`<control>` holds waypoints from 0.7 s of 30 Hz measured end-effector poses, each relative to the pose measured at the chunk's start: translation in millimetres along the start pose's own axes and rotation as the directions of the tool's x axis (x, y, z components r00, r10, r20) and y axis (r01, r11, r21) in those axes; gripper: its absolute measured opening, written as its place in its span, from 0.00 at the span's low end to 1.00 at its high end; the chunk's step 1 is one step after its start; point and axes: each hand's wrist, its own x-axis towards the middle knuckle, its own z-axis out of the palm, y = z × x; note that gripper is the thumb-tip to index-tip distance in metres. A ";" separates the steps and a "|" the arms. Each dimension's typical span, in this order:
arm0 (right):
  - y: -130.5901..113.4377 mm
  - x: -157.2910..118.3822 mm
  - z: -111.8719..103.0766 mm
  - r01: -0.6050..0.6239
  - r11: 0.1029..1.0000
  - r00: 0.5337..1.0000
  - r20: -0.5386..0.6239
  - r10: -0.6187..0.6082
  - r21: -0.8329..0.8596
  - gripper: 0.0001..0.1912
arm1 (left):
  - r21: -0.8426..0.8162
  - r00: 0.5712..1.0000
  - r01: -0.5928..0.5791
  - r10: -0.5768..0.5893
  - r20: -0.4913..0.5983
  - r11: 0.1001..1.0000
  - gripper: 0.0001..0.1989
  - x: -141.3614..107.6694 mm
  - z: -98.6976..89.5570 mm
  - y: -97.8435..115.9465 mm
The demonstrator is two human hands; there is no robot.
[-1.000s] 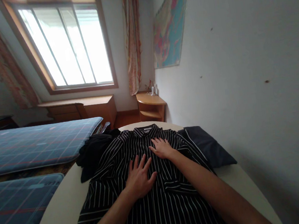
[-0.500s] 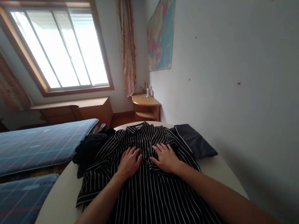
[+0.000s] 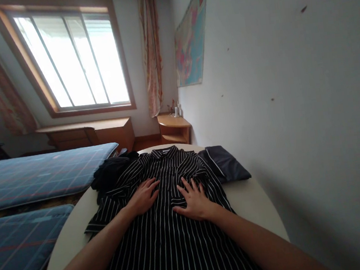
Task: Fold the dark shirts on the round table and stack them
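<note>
A black shirt with white stripes [image 3: 169,240] lies spread on the round pale table [image 3: 267,216], its collar at the far edge and its lower part running toward me. My left hand [image 3: 144,196] rests flat on the left side of the shirt's front, fingers stretched out. On the right side of the chest, my right hand [image 3: 192,200] lies with its fingers spread, beside what looks like a pocket edge. The left sleeve reaches out over the table; the right sleeve is folded inward across the shirt.
Dark clothing [image 3: 111,175] is bunched at the table's far left, and a folded dark garment [image 3: 229,164] lies at the far right. Blue plaid mattresses [image 3: 48,176] stand to the left. The white wall [image 3: 314,145] runs close on the right. A corner shelf [image 3: 175,122] stands behind.
My left hand has slid left and a little toward me over the shirt. My right hand has come slightly nearer, its fingers more spread. The view has shifted slightly.
</note>
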 end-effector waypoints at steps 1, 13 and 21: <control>-3.5 -0.8 1.1 -0.001 1.000 1.000 0.011 0.001 0.002 0.49 | 0.019 1.000 0.010 -0.010 0.013 1.000 0.24 0.1 -3.2 2.3; -2.5 12.2 -14.6 -0.057 0.953 0.985 -0.138 0.102 0.296 0.25 | 0.041 0.987 0.163 -0.163 -0.007 0.986 0.27 7.6 16.7 50.1; 83.3 39.8 -117.7 -0.078 0.693 0.734 -0.429 0.527 0.717 0.21 | 0.023 0.990 0.122 -0.123 0.070 0.992 0.31 3.7 16.2 37.8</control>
